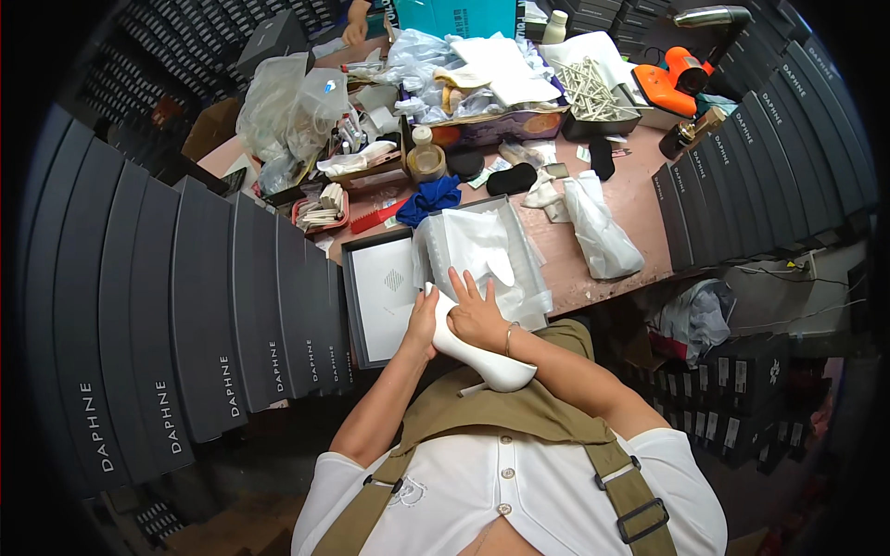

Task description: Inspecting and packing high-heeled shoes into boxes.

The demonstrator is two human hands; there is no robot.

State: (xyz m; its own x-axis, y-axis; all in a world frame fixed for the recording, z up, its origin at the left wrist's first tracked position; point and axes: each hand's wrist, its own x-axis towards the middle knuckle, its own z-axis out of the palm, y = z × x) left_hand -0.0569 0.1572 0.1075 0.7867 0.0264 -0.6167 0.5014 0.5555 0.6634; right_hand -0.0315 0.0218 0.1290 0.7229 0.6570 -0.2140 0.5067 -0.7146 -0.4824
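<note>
A white high-heeled shoe [482, 360] is tilted in front of my body, its heel down toward my lap. My left hand [423, 321] is closed around its toe end. My right hand [476, 317] lies against the shoe's opening with several fingers stretched and spread; the thumb side is partly hidden by the shoe. Just beyond is an open shoebox [538, 278] lined with translucent tissue, holding a white pointed item [498, 263] that looks like another shoe. Left of it lies a dark box lid [356, 320] with a white inside.
Stacked dark shoeboxes [199, 306] line the left, and more boxes [769, 167] the right. Behind the shoebox are a blue cloth [429, 201], a bottle [425, 162], a plastic-wrapped item [601, 227] and a carton [501, 130]. At the far edge another person's hand [354, 33] shows.
</note>
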